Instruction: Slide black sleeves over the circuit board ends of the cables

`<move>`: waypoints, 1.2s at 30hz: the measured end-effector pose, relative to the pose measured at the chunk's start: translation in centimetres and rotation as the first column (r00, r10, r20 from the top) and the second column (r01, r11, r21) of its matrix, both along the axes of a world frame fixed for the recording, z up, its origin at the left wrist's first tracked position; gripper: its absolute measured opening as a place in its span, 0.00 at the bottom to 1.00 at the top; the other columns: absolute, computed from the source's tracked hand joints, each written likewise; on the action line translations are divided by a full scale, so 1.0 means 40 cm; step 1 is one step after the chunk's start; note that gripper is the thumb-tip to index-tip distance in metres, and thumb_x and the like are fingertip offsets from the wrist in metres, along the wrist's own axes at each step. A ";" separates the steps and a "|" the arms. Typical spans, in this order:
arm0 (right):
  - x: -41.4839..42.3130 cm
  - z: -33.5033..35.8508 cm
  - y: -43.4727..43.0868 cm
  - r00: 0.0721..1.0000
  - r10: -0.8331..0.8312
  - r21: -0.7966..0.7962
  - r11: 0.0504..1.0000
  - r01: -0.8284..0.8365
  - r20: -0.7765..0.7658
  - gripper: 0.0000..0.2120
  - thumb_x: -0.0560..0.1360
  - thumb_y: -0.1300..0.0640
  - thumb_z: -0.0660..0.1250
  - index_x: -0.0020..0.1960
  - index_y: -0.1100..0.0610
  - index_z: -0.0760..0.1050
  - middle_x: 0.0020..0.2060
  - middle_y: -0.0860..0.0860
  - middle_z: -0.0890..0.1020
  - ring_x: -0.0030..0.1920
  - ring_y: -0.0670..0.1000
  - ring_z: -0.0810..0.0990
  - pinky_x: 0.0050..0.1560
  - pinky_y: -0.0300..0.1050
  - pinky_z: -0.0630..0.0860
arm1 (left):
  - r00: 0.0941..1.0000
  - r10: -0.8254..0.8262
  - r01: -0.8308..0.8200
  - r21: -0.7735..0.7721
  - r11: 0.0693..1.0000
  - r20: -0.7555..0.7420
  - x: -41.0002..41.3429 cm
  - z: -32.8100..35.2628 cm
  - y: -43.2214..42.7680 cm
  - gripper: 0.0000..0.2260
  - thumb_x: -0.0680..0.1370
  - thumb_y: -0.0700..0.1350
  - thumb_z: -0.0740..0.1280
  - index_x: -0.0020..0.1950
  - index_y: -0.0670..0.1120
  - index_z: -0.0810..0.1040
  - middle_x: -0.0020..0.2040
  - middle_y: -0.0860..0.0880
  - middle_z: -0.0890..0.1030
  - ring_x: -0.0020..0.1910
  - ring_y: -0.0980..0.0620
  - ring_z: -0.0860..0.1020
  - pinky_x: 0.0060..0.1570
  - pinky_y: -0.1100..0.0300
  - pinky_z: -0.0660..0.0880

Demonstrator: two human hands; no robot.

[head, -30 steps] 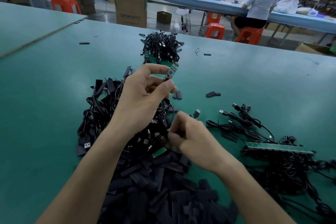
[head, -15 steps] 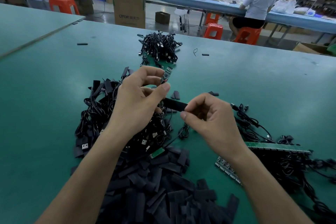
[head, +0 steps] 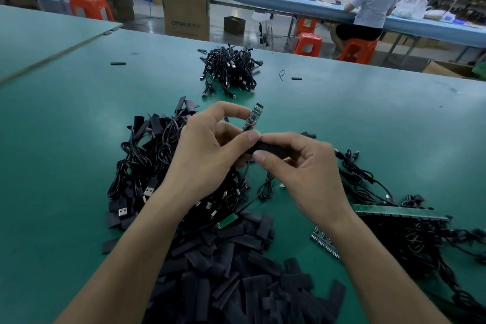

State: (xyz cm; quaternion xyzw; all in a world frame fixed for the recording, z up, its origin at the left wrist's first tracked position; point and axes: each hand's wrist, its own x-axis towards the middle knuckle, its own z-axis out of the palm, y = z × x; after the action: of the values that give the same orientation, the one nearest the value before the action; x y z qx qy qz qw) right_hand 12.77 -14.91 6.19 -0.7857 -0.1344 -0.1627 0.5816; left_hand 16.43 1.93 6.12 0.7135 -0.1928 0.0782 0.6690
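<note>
Fingers of the left hand curl round a narrow circuit board, pinching its lower part between forefinger and thumb. The board stands tilted above the middle of the green table, dark green and dotted with tiny parts, its top end bare. The right hand pinches a flat black sleeve between thumb and forefinger. The sleeve lies roughly level just below the board, its left end touching the left thumb tip, not yet over the board. A thin black cable droops in a loop beneath both hands. A heap of loose sleeves covers the near edge, a tangle of USB cables lies under the left wrist, and another cable bundle sits toward the far edge.
</note>
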 end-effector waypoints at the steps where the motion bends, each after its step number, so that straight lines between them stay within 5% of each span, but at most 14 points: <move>1: 0.001 0.000 -0.001 1.000 -0.008 0.008 1.000 0.008 0.006 0.12 0.71 0.58 0.77 0.51 0.46 0.84 0.44 0.44 0.87 0.46 0.48 0.86 0.50 0.52 0.82 | 1.000 0.002 -0.002 -0.007 1.000 -0.003 0.000 -0.001 0.000 0.09 0.77 0.42 0.73 0.54 0.53 0.78 0.37 0.49 0.85 0.31 0.51 0.83 0.33 0.62 0.79; 7: 0.004 0.000 -0.021 0.994 -0.092 0.055 0.995 0.088 0.067 0.12 0.69 0.47 0.74 0.52 0.44 0.82 0.41 0.39 0.86 0.37 0.41 0.84 0.44 0.34 0.79 | 0.999 0.043 -0.044 0.027 0.999 0.030 0.002 0.003 0.006 0.09 0.78 0.44 0.72 0.55 0.55 0.78 0.38 0.55 0.85 0.32 0.55 0.82 0.34 0.65 0.77; 12: 0.001 0.001 -0.030 0.984 -0.110 0.079 0.992 0.100 0.140 0.10 0.70 0.48 0.74 0.51 0.44 0.82 0.38 0.41 0.86 0.33 0.44 0.84 0.39 0.33 0.78 | 0.998 0.029 -0.033 0.092 0.995 0.047 -0.002 0.006 0.004 0.11 0.77 0.43 0.73 0.55 0.57 0.81 0.35 0.61 0.83 0.31 0.61 0.79 0.35 0.69 0.73; 19: 0.002 0.005 -0.043 0.965 -0.179 0.087 0.983 0.165 0.191 0.08 0.70 0.50 0.74 0.49 0.45 0.82 0.37 0.42 0.86 0.33 0.44 0.83 0.39 0.34 0.78 | 0.998 0.039 -0.046 0.126 0.991 0.054 -0.005 0.003 0.002 0.12 0.74 0.42 0.76 0.54 0.57 0.85 0.38 0.56 0.82 0.35 0.59 0.76 0.39 0.69 0.74; 27: 0.007 0.017 -0.058 0.960 -0.155 -0.085 0.980 0.179 0.232 0.11 0.69 0.45 0.73 0.51 0.38 0.80 0.40 0.34 0.84 0.37 0.40 0.83 0.42 0.33 0.77 | 0.998 -0.002 -0.009 0.170 0.985 0.067 -0.006 0.006 -0.001 0.12 0.74 0.40 0.76 0.54 0.54 0.85 0.36 0.59 0.82 0.35 0.64 0.79 0.39 0.71 0.73; 36: 0.022 0.040 -0.088 0.966 -0.037 -0.288 0.951 0.114 0.257 0.16 0.70 0.47 0.73 0.57 0.46 0.81 0.43 0.34 0.83 0.40 0.41 0.83 0.43 0.28 0.75 | 0.999 -0.042 0.034 0.239 0.971 0.029 -0.011 0.015 0.005 0.13 0.74 0.40 0.76 0.50 0.59 0.84 0.39 0.55 0.84 0.32 0.64 0.77 0.35 0.73 0.71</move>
State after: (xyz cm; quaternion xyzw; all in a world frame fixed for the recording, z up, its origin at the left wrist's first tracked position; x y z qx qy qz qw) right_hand 13.65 -18.43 7.79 -0.8429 -0.1990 -0.2598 0.4270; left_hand 15.98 2.12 6.73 0.7833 -0.2258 0.0539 0.5767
